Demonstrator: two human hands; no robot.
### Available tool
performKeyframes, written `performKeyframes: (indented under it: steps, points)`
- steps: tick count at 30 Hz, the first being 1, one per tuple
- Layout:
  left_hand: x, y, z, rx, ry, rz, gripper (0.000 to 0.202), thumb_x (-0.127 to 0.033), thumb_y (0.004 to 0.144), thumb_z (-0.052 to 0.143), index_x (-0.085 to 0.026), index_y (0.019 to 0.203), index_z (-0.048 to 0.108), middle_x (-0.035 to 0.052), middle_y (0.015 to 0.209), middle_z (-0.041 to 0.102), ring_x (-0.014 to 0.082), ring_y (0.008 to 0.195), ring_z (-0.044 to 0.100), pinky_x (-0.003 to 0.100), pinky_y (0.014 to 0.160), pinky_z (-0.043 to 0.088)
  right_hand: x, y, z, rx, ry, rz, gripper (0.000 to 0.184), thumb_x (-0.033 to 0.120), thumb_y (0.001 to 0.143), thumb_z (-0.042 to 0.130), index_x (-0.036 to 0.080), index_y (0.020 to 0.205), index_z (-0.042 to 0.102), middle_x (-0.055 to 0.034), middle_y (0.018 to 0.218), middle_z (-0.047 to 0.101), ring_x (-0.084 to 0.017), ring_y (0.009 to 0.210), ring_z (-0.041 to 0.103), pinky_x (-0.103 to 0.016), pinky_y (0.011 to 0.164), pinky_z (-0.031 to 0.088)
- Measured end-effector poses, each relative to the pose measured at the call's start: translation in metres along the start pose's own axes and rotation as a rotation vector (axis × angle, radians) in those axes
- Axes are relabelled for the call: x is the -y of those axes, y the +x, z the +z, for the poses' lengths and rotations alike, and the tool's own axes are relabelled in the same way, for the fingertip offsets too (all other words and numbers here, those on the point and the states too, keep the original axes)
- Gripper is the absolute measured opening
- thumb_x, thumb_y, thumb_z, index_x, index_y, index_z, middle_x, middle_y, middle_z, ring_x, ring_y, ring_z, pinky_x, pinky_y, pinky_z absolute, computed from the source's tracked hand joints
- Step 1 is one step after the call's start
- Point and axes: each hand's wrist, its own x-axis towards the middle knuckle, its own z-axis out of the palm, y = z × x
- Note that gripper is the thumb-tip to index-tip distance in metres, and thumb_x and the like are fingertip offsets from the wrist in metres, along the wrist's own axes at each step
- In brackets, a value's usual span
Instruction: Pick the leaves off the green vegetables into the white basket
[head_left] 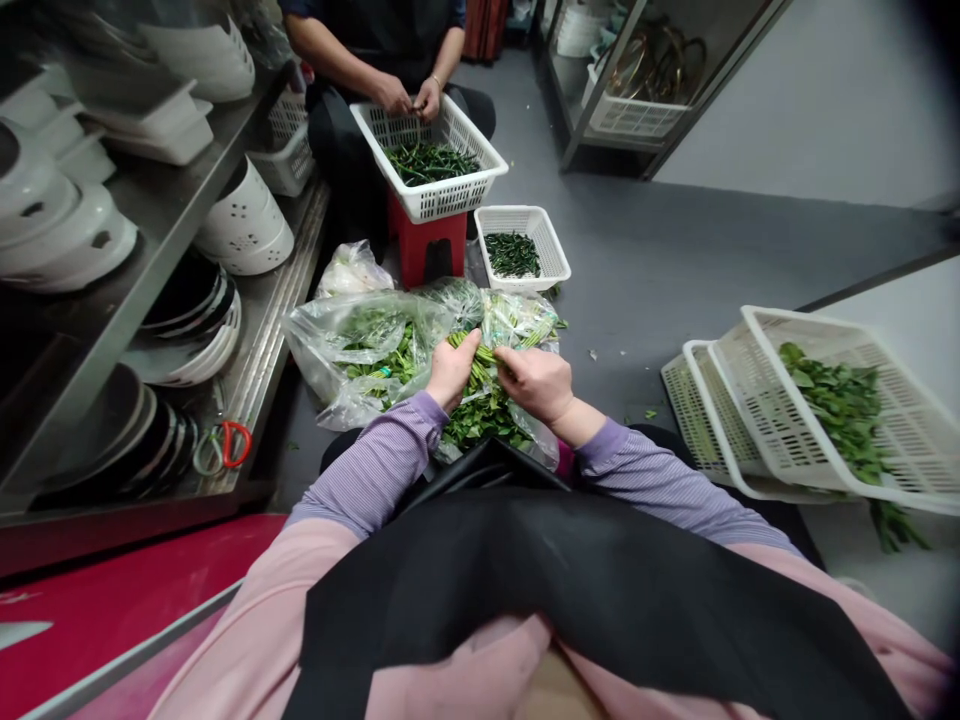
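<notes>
The left hand (pixel 448 374) and right hand (pixel 541 384) are both closed on a bunch of greens (pixel 481 378), held in front of the person's lap. Its stems are slim, smooth and pale to bright green, lying close together between the fists; broad, darker leaves (pixel 487 420) crowd just below. Beyond the left hand, a clear plastic bag (pixel 311 325) holds similar leafy greens, some tied with a teal band (pixel 384 372).
</notes>
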Motion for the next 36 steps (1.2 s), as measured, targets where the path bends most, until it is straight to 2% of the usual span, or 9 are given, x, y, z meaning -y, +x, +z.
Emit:
performKeyframes:
  steps: [6,11,14,19,22,25,29,33,36]
  points:
    - [-0.002,-0.004,0.004,0.001,-0.141,-0.222,0.028,-0.034,0.063,0.073,-0.011,0.069,0.061,0.0019,0.061,0.061,0.0128,0.059,0.057,0.028,0.064,0.047,-0.008,0.002,0.002,0.073,-0.018,-0.142,0.039,0.037,0.091,0.035,0.022,0.108,0.066,-0.0082,0.076,0.065,-0.016,0.072,0.051,-0.028,0.065,0.031]
    - [0.0,-0.004,0.005,-0.012,-0.123,-0.251,0.027,-0.033,0.063,0.073,-0.011,0.068,0.06,0.001,0.058,0.059,0.0121,0.054,0.055,0.028,0.06,0.046,-0.012,0.007,-0.002,0.085,-0.044,-0.167,0.038,0.036,0.091,0.034,0.022,0.101,0.068,-0.0074,0.076,0.066,-0.016,0.071,0.051,-0.028,0.064,0.029]
    - [0.003,-0.003,0.004,-0.034,-0.071,-0.161,0.028,-0.035,0.065,0.071,-0.011,0.067,0.06,0.0012,0.058,0.058,0.012,0.056,0.054,0.026,0.059,0.045,-0.009,0.009,-0.002,0.062,-0.034,-0.109,0.035,0.034,0.089,0.037,0.021,0.096,0.068,-0.0074,0.078,0.067,-0.017,0.074,0.054,-0.028,0.065,0.03]
    - [0.003,-0.001,0.0,-0.124,0.125,0.151,0.027,-0.038,0.068,0.07,-0.013,0.066,0.059,0.0006,0.06,0.057,0.0126,0.061,0.054,0.024,0.063,0.043,0.001,0.013,0.003,0.042,-0.029,0.172,0.025,0.029,0.078,0.048,0.018,0.094,0.065,-0.0088,0.081,0.067,-0.019,0.073,0.056,-0.027,0.06,0.031]
    - [0.002,0.0,-0.002,-0.152,0.185,0.24,0.027,-0.038,0.067,0.07,-0.014,0.066,0.058,-0.0002,0.06,0.056,0.0112,0.058,0.051,0.023,0.061,0.041,0.003,0.015,0.003,0.087,0.022,0.255,0.025,0.029,0.076,0.051,0.02,0.094,0.064,-0.0068,0.078,0.067,-0.018,0.068,0.055,-0.026,0.058,0.03]
    - [0.003,0.003,-0.004,-0.127,0.151,0.158,0.028,-0.039,0.068,0.069,-0.014,0.064,0.058,-0.0002,0.058,0.055,0.0107,0.055,0.05,0.023,0.057,0.041,0.001,0.014,-0.004,0.167,0.263,0.201,0.022,0.034,0.077,0.051,0.02,0.089,0.064,-0.0029,0.073,0.064,-0.015,0.064,0.052,-0.025,0.059,0.032]
    - [0.007,0.006,-0.005,-0.068,0.05,0.009,0.03,-0.041,0.067,0.07,-0.013,0.065,0.058,0.0008,0.059,0.056,0.011,0.054,0.051,0.024,0.054,0.043,-0.002,0.011,-0.014,0.278,0.744,0.175,0.028,0.041,0.078,0.052,0.014,0.078,0.061,-0.0004,0.066,0.059,-0.011,0.059,0.048,-0.023,0.06,0.036]
    - [0.004,0.004,-0.005,-0.031,0.014,-0.014,0.035,-0.045,0.065,0.071,-0.013,0.063,0.054,-0.0001,0.057,0.054,0.0098,0.051,0.049,0.024,0.051,0.042,-0.005,0.005,-0.018,0.349,1.148,0.294,0.037,0.047,0.073,0.06,0.013,0.086,0.063,-0.0013,0.074,0.061,-0.011,0.065,0.051,-0.024,0.065,0.04]
    - [-0.001,0.001,-0.005,0.079,0.045,0.042,0.037,-0.047,0.064,0.071,-0.014,0.064,0.053,-0.0016,0.056,0.052,0.0087,0.051,0.047,0.023,0.052,0.04,-0.01,0.002,-0.021,0.559,1.384,0.428,0.041,0.044,0.067,0.068,0.013,0.094,0.065,-0.0016,0.076,0.063,-0.011,0.067,0.055,-0.026,0.068,0.043]
